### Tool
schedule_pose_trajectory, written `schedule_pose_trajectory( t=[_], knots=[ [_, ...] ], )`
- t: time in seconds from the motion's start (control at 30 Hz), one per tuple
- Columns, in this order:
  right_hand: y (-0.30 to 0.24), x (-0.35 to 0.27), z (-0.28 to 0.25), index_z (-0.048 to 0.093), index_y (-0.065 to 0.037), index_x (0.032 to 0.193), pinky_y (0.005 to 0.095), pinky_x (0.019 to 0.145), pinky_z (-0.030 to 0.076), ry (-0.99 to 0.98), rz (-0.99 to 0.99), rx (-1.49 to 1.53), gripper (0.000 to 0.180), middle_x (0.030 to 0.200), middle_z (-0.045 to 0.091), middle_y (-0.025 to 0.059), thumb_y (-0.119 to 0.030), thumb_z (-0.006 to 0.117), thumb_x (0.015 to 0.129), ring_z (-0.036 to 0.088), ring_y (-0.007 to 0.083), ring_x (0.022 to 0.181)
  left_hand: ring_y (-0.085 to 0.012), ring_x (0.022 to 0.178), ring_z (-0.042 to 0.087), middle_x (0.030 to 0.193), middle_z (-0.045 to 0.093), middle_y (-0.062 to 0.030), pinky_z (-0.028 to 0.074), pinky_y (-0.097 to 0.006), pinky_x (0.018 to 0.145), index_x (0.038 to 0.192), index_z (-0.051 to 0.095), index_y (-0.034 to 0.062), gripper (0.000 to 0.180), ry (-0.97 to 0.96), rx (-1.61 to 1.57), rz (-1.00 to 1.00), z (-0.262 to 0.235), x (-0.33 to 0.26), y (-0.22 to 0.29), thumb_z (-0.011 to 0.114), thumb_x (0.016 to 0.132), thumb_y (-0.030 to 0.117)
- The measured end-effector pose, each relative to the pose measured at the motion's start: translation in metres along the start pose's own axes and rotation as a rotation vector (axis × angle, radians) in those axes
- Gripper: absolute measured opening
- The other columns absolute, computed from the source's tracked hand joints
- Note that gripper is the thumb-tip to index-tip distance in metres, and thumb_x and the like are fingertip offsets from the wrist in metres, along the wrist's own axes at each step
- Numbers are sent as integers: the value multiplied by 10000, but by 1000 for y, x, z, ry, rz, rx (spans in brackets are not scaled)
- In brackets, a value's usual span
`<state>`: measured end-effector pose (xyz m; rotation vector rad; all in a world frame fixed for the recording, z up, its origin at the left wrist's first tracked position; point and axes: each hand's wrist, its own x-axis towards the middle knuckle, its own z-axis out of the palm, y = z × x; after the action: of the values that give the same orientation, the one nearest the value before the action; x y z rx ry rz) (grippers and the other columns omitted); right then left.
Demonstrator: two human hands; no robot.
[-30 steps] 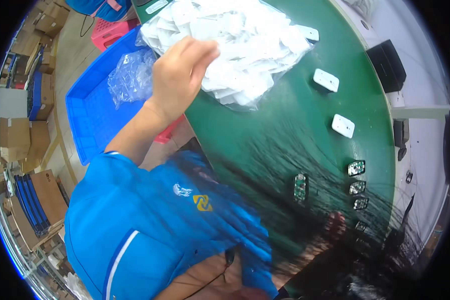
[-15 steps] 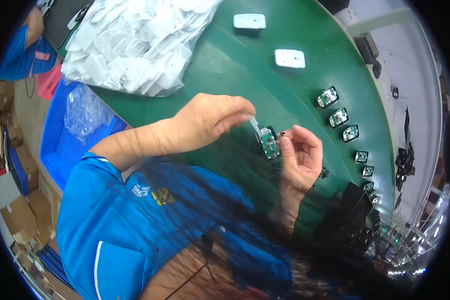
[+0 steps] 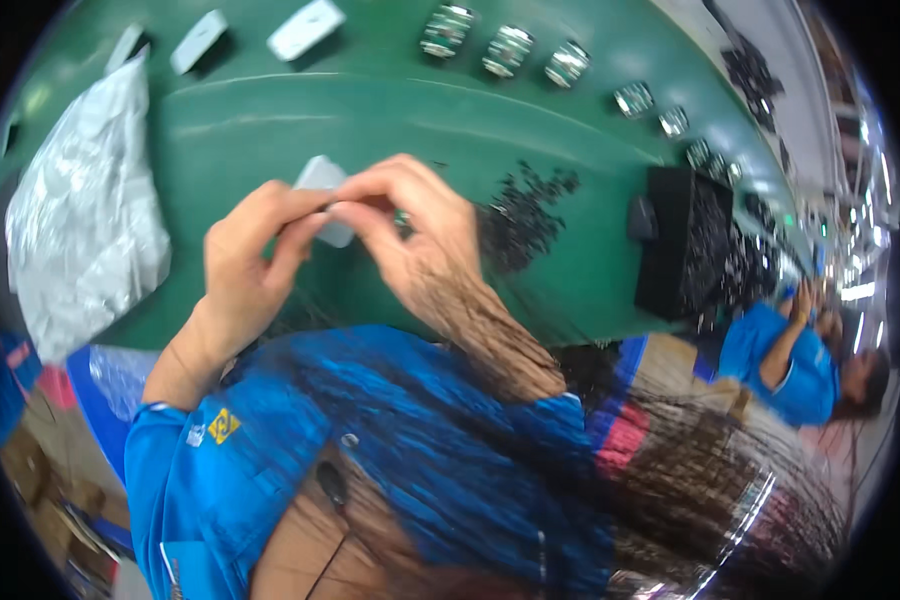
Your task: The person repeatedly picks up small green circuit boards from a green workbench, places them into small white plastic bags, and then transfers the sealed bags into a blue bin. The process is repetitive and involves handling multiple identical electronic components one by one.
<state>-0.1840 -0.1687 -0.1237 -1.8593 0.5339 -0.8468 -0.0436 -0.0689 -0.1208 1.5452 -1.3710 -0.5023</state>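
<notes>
Close in front of me, my left hand [image 3: 253, 243] is closed in a pinch at a small pale plastic piece [image 3: 321, 174] with rounded corners. My right hand [image 3: 422, 228] is closed too, its thumb and finger meeting the left fingertips over the middle of that piece. Whatever the right fingertips grip is hidden or too small to make out. A bit of green circuit board [image 3: 403, 221] shows beside the right palm; whether it is held or lies on the table cannot be told. Beyond the right hand spreads a heap of small black parts [image 3: 532, 215].
The green table [image 3: 260, 125] carries a row of black-rimmed circuit units [image 3: 510, 50] along its far right and white covers [image 3: 306, 29] at the far left. A bulging plastic bag [image 3: 90, 215] lies left, a black box [image 3: 670, 240] right. Another person [image 3: 785, 355] sits at right.
The whole view has swung, so the bag and covers appear farther left. My hands, formerly apart around the green circuit board, now meet at the pale piece.
</notes>
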Motion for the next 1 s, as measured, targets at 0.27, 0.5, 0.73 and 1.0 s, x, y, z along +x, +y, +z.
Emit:
schedule_pose_trajectory(
  t=[0.27,0.5,0.73,1.0],
  knots=[
    [4,-16,-14,624,1,881,209,523,407,39,212,204,68,786,578,36,-51,644,841,514,51,621,-123,575,541,765,588,-89,421,-232,499,1023,630,-16,199,-37,61,138,15,1,-9,595,836,-75],
    [11,-31,-25,599,2,848,225,536,420,73,188,325,62,773,562,45,-43,641,840,530,75,637,-124,606,559,829,618,-82,442,-220,529,1108,595,-14,230,-40,-35,17,27,-11,-12,560,882,-41],
    [22,-35,-40,603,-2,838,238,552,430,228,104,175,52,794,554,55,-28,648,827,542,104,666,-199,720,654,914,642,-157,543,-286,647,1189,498,-53,273,-63,-492,-500,41,6,3,503,949,77],
    [2,-39,-47,633,-35,857,245,555,416,267,83,-109,67,781,513,42,-24,672,803,513,116,685,-254,853,674,982,631,-179,575,-338,762,1036,517,-49,167,-99,-965,-559,58,-1,9,517,948,93]
  ],
)
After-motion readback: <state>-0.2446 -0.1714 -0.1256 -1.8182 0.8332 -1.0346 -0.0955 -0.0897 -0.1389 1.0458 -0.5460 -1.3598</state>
